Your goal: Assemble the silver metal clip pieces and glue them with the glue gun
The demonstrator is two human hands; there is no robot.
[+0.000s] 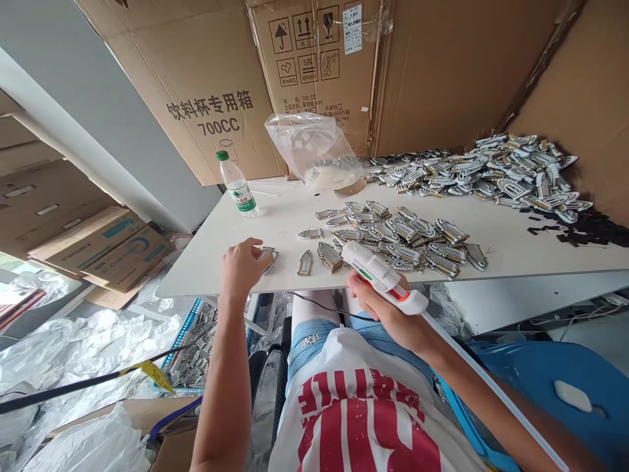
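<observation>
My right hand (376, 298) is wrapped around a white hot glue gun (373, 269) with an orange-red trigger. A long white glue stick (491, 380) trails from its back end. The gun's nose points left over the front of a heap of small white-and-gold, boat-shaped frame pieces (403, 233). At the left, the curled fingers of my left hand (243, 265) are on a small boat-shaped piece (268, 259) at the table's front edge; their tips are partly hidden. Between the hands lie a single upright-facing piece (305, 263) and a short stack of pieces (329, 256).
A green-capped water bottle (237, 185) and a clear plastic bag (314, 147) stand toward the back of the white table (196, 262). Farther right is a bigger pile of pieces (515, 170) beside black scraps (574, 229). Cardboard boxes (206, 65) wall the back. A blue stool (531, 373) is at right.
</observation>
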